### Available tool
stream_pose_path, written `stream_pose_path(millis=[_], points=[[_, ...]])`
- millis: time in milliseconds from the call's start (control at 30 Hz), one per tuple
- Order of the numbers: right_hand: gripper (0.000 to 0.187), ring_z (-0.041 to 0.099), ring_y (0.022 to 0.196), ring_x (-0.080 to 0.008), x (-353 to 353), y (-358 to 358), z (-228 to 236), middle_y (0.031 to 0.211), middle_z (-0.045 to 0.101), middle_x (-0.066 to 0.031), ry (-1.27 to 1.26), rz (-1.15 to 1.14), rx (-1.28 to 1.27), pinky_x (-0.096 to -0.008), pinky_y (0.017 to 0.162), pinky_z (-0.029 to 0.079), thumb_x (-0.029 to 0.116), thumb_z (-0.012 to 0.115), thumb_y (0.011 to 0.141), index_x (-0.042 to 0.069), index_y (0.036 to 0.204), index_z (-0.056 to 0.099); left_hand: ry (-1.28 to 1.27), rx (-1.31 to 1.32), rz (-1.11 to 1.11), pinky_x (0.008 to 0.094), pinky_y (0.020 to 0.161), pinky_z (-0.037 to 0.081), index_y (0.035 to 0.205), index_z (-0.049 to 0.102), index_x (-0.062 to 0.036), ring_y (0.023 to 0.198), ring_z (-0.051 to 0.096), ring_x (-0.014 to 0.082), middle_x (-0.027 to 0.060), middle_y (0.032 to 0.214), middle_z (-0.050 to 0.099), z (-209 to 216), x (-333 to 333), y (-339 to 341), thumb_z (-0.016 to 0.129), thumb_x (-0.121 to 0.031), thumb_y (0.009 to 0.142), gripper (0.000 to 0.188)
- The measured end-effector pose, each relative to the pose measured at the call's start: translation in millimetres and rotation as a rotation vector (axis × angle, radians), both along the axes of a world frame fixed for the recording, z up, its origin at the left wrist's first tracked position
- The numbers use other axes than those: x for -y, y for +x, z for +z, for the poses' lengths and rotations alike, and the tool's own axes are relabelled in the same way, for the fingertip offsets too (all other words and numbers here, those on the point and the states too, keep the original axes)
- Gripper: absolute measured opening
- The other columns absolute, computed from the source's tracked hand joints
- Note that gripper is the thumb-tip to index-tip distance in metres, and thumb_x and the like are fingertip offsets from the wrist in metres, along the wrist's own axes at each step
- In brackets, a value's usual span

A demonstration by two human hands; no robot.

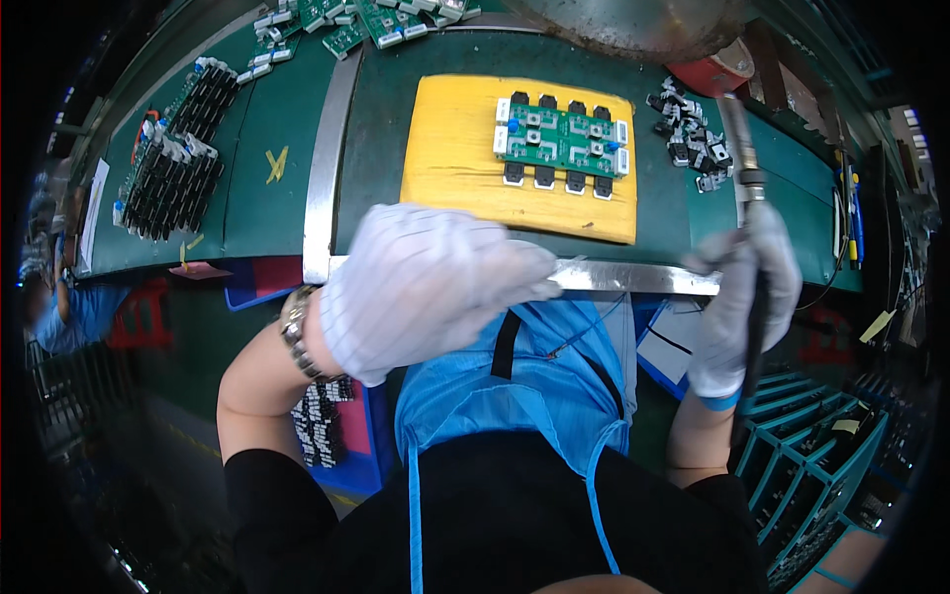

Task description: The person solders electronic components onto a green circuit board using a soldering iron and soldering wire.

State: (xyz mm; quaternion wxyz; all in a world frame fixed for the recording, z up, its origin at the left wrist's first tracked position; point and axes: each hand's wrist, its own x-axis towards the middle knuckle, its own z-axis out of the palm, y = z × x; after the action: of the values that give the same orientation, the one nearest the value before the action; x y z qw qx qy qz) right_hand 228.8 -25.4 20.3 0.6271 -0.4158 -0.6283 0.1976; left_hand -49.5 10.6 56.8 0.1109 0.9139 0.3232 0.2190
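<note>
My left hand [426, 282], in a white striped glove, hovers at the table's front edge with its fingers stretched to the right and slightly apart at the tips. Nothing shows between them; the palm is hidden. At the right, my gloved right hand [747, 297] is wrapped round a powered screwdriver [754, 180], its metal shaft pointing up and away, blurred by motion. A dark hose or cable runs down from it past my wrist. Beyond my left hand, a green circuit board [562, 141] with black components along both long sides lies on a yellow pad [450, 148].
Small black-and-silver components [693, 139] are heaped right of the pad, near a red roll [714, 69]. Stacked boards with black parts [178, 178] stand at left; more green boards [391, 22] lie at the back. A round metal object [633, 25] overhangs the far edge. Blue bins [371, 445] sit below.
</note>
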Motion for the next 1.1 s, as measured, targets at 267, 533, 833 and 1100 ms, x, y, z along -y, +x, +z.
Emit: stream_pose_path(millis=[267,533,833,1100], points=[[0.023,0.062,0.068,-0.026,-4.8,-37.8,6.1,0.095,0.075,-0.0027,0.016,0.125,0.503,-0.0337,0.068,0.05,0.005,0.077,0.083,0.012,0.104,0.074,-0.046,0.035,-0.053,0.0326,0.061,0.048,0.089,0.071,-0.0156,0.065,0.063,0.0194,0.0025,0.07,0.062,-13.4,-1.4,30.7,0.075,-0.035,0.086,0.02],[0.015,0.069,0.076,-0.0241,1.9,-21.8,1.8,0.096,0.074,-0.0122,0.027,-0.087,0.243,-0.0339,0.071,0.054,0.002,0.068,0.09,0.007,0.104,0.066,0.371,0.099,-0.167,0.0336,0.068,0.048,0.097,0.076,-0.0134,0.071,0.061,0.0202,0.0009,0.081,0.071,12.0,-53.6,-12.9,0.08,-0.016,0.077,0.02],[0.02,0.06,0.071,-0.0167,-4.9,-10.1,-17.7,0.097,0.064,-0.0123,-0.008,0.08,0.109,-0.029,0.064,0.052,0.01,0.067,0.093,0.006,0.109,0.056,-0.994,0.528,0.415,0.0257,0.062,0.048,0.087,0.073,-0.0012,0.071,0.065,0.0141,0.0073,0.083,0.072,-1.8,9.6,-28.3,0.068,-0.009,0.087,0.01],[0.096,0.051,0.076,-0.0131,-10.3,-4.5,-8.1,0.093,0.053,-0.0092,-0.386,-0.118,-0.047,-0.0283,0.064,0.043,0.071,0.059,0.09,-0.007,0.144,0.046,0.251,-0.056,0.128,0.032,0.074,0.053,0.094,0.071,-0.0012,0.084,0.068,0.0221,0.0084,0.096,0.072,11.5,-30.8,-39.0,0.067,-0.002,0.084,0.011]])
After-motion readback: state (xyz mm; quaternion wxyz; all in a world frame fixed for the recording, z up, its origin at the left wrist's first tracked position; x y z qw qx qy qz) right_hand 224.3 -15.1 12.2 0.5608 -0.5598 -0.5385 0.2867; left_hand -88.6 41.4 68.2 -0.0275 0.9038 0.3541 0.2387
